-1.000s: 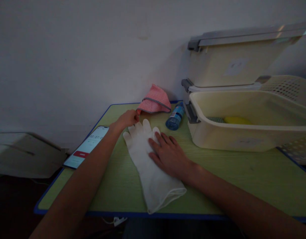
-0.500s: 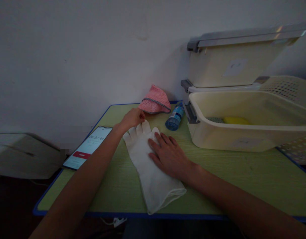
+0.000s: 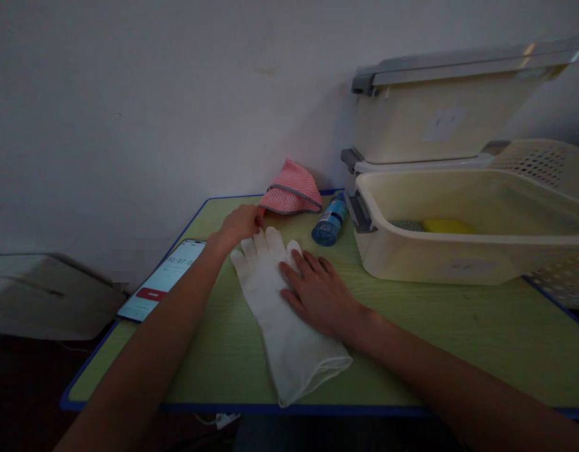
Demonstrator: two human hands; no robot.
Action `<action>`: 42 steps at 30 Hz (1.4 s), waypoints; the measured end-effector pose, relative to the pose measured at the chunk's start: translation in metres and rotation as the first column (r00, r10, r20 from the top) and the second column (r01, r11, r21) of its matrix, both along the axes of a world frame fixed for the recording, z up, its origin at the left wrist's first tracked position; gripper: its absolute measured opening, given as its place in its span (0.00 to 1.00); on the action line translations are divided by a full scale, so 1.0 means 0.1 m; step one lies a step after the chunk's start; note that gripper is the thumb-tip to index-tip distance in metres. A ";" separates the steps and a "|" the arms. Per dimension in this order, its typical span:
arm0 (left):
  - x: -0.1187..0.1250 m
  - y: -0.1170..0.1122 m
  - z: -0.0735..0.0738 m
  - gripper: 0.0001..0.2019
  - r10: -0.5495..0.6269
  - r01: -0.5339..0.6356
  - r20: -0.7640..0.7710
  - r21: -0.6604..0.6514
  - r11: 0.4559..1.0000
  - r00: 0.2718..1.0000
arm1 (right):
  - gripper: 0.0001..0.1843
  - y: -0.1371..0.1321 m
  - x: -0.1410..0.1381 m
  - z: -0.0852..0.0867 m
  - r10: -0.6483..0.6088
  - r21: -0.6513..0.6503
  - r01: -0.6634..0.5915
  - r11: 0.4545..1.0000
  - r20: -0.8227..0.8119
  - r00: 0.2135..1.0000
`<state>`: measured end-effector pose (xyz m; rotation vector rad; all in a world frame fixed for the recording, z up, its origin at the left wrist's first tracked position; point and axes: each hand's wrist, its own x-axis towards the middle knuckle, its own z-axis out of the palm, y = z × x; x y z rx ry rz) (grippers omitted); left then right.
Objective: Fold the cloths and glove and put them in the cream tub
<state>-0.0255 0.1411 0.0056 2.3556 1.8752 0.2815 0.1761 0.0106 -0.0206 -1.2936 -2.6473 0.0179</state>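
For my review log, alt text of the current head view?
A person's right hand rests on a white glove on a green table, left hand at its finger ends; behind lie a pink cloth and blue bottle, right a cream bin.

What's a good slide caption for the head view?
The right hand rests on a glove, the left hand at its far end; phone, cloth and bottle lie around them.

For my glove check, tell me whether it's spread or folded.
Spread: the white glove lies at full length on the green table, its cuff toward the person, the right hand resting on it.
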 end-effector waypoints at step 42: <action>0.13 0.04 -0.06 0.05 -0.184 0.186 0.209 0.011 0.983 0.960 | 0.24 0.01 0.00 0.00 0.003 0.000 -0.003 1.000 0.002 1.000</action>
